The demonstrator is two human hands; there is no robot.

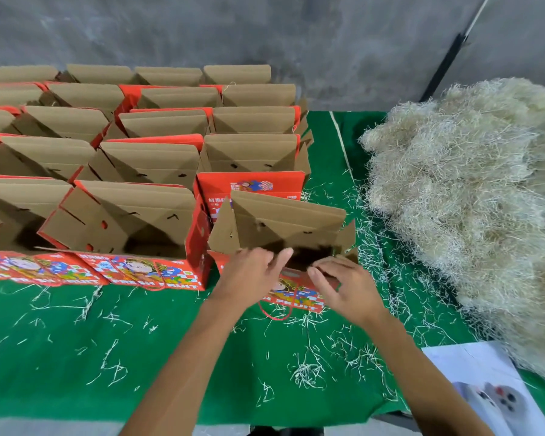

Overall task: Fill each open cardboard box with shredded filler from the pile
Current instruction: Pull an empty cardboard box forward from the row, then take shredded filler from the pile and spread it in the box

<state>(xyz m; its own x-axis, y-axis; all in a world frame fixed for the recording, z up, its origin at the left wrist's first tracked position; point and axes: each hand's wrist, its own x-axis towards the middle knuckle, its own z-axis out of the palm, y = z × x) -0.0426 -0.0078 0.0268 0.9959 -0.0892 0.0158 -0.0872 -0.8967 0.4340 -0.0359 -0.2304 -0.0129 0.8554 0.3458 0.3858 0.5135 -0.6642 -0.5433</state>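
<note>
A red printed cardboard box [283, 221] stands open at the near right end of the front row, its brown flaps up and its inside dark. My left hand [249, 275] lies at its near rim with straight fingers touching the edge. My right hand [343, 284] is at the same rim to the right, fingers bent over the near flap; whether it pinches the flap I cannot tell. A big pile of pale shredded filler [472, 196] rises on the right of the green cloth, apart from both hands.
Several rows of open red boxes [132, 221] fill the left and back of the table. Loose filler strands [309, 369] lie scattered on the green cloth [60, 357]. A white printed sheet [485, 385] lies at the near right corner. A grey wall stands behind.
</note>
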